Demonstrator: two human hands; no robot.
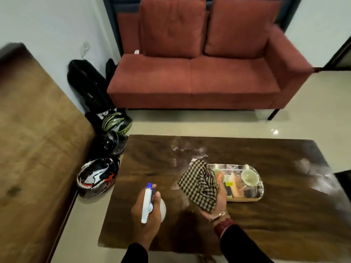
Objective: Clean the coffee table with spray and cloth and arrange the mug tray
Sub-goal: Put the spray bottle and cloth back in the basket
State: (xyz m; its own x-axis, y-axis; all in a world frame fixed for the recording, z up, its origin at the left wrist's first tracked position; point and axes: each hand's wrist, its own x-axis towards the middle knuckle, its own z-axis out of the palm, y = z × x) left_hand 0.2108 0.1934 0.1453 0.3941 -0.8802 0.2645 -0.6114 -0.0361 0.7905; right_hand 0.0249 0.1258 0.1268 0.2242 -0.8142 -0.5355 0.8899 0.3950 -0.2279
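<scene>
Above the coffee table (pixel 152 164), left hand (pixel 146 215) grips the spray bottle (pixel 147 204), right hand (pixel 220 196) clutches the checked cloth (pixel 197 185).

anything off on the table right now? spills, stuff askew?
Whitish wet smears on the coffee table: one patch at the far edge, another near the right end. Looks like unwiped spray. The tray sits roughly square; nothing tipped.

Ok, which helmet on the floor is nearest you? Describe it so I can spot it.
Start at the dark wooden coffee table and go to its left edge. Three helmets sit on the floor in a row running toward the red sofa. The nearest helmet is the only one with white, black and red graphics.
</scene>
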